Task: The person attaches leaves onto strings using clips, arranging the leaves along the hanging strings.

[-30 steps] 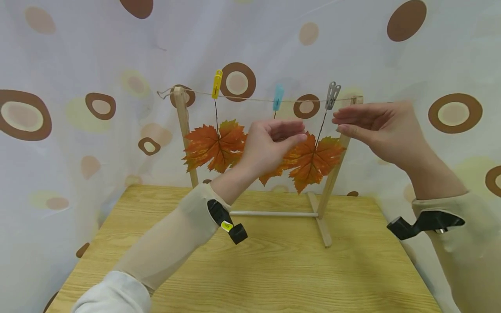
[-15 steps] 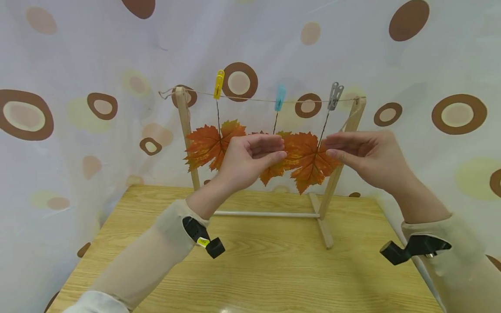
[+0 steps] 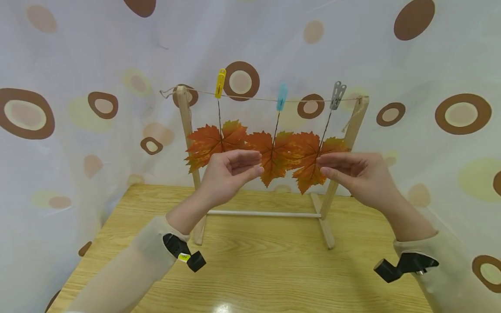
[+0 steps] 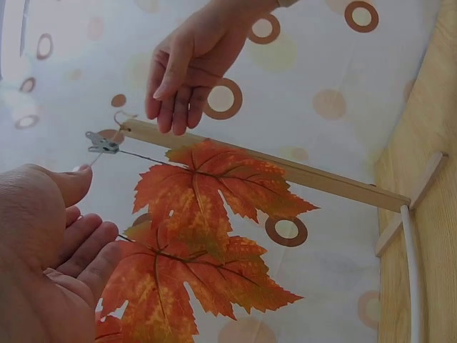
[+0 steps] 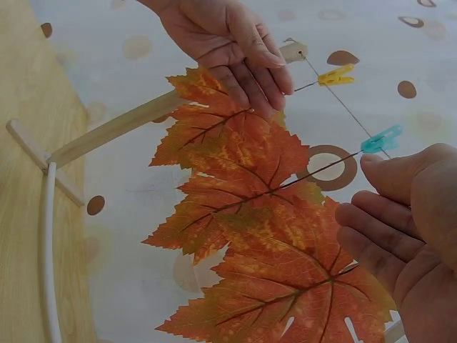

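Note:
Three orange-red artificial maple leaves hang by dark stems from a string (image 3: 250, 98) on a wooden stand. A yellow clothespin (image 3: 221, 83) bears the left leaf (image 3: 203, 143), a light blue one (image 3: 282, 96) the middle leaf (image 3: 269, 167), and a grey one (image 3: 337, 95) the right leaf (image 3: 306, 174). My left hand (image 3: 227, 177) is in front of the left leaf, hiding its lower part, with nothing between thumb and fingers. In front of the right leaf's edge, my right hand (image 3: 364, 179) has its fingers gently bent and holds nothing.
The stand's right post (image 3: 355, 121) rises from a crosswise foot (image 3: 325, 232), and a white rod (image 3: 258, 213) links the two sides low down. Beneath lies a wood-grain table (image 3: 258, 269). A curtain (image 3: 98, 52) with brown ovals hangs close behind.
Both hands have come down from near clothespin height to the leaves and shifted left. The middle leaf, partly covered before, now shows between them. Leaves and clothespins stay on the string.

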Demonstrator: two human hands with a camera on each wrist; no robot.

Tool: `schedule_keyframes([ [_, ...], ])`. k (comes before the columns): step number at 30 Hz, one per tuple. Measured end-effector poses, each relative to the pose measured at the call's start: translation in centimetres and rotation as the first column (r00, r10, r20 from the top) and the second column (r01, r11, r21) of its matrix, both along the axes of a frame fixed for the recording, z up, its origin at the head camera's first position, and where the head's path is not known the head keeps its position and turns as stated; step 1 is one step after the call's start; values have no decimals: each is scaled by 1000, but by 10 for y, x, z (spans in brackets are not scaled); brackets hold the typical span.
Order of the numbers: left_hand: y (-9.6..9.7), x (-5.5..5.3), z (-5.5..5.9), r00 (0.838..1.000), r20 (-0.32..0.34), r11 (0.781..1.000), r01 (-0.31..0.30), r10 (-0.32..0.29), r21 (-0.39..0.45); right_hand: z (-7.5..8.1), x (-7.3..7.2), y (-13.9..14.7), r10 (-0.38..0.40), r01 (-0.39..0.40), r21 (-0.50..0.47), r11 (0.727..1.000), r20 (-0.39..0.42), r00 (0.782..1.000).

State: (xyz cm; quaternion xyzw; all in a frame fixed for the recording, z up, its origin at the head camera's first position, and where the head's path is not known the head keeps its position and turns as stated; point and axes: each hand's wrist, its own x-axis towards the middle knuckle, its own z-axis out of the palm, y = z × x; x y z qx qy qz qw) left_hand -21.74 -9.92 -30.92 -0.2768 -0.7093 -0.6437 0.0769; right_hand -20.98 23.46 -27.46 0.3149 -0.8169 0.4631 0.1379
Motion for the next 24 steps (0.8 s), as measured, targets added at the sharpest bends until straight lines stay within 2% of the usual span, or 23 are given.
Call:
schedule_keyframes([
  [5, -7, 6, -11, 999, -17, 997, -32, 31, -71, -14, 5, -3, 27, -27, -3, 1000, -22, 999],
  [10, -16, 12, -23, 992, -99, 980, -96, 80, -174, -29, 12, -9, 46, -46, -33, 998, -12, 999],
  [12, -19, 14, -28, 988, -127, 972, -114, 89, -204, -35, 15, -11, 41, -41, -36, 999, 9, 999],
  [16, -26, 19, -37, 977, -180, 952, -157, 111, -264, -46, 23, -15, -10, 9, 20, 1000, 25, 1000],
  [20, -31, 24, -46, 967, -214, 934, -198, 137, -299, -58, 27, -17, -49, 53, 90, 995, -44, 998],
  [24, -35, 29, -55, 954, -250, 913, -243, 164, -329, -71, 29, -18, -47, 62, 120, 991, -122, 991],
])
